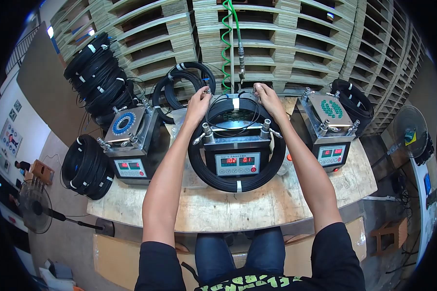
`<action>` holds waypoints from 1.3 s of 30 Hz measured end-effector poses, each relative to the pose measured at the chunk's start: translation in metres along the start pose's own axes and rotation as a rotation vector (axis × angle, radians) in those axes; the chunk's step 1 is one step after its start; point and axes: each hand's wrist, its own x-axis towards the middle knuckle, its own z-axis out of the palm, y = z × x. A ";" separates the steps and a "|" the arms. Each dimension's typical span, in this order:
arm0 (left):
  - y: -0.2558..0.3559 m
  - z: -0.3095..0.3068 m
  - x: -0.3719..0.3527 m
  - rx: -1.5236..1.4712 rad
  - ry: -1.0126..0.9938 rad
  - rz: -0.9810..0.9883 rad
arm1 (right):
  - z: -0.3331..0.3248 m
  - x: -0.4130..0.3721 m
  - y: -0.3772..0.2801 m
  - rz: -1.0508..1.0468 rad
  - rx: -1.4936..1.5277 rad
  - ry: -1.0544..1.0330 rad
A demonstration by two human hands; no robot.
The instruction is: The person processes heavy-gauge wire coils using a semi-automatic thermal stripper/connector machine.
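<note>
My left hand is closed at the rear left corner of the middle machine, its fingers around a small metal clamp. At the rear right corner, my right hand is curled shut, and what its fingers hold is hidden. A coil of black cable with white tape wraps hangs around this machine, and a thinner loop lies over its top plate. Two front clamp posts with metal levers stand on the plate. Red digits glow on the display panel.
A machine with a blue ring of parts stands left; another with green parts stands right. Stacked cable coils rise at the left. Wooden pallets form the back, with a green air hose hanging before them.
</note>
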 end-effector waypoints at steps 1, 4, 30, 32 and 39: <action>0.000 0.000 0.001 -0.005 -0.005 -0.002 | 0.001 0.000 0.000 -0.009 -0.016 0.009; 0.002 0.000 0.000 0.003 -0.018 -0.001 | 0.001 0.000 -0.002 -0.030 -0.065 0.027; 0.002 0.001 0.002 0.167 0.044 0.028 | 0.001 -0.001 -0.003 -0.117 -0.293 0.064; 0.005 0.001 -0.001 0.185 0.044 0.007 | 0.003 0.002 0.007 -0.189 -0.215 0.046; -0.003 0.001 0.003 0.132 0.013 0.042 | -0.001 0.018 0.037 -0.250 -0.152 -0.064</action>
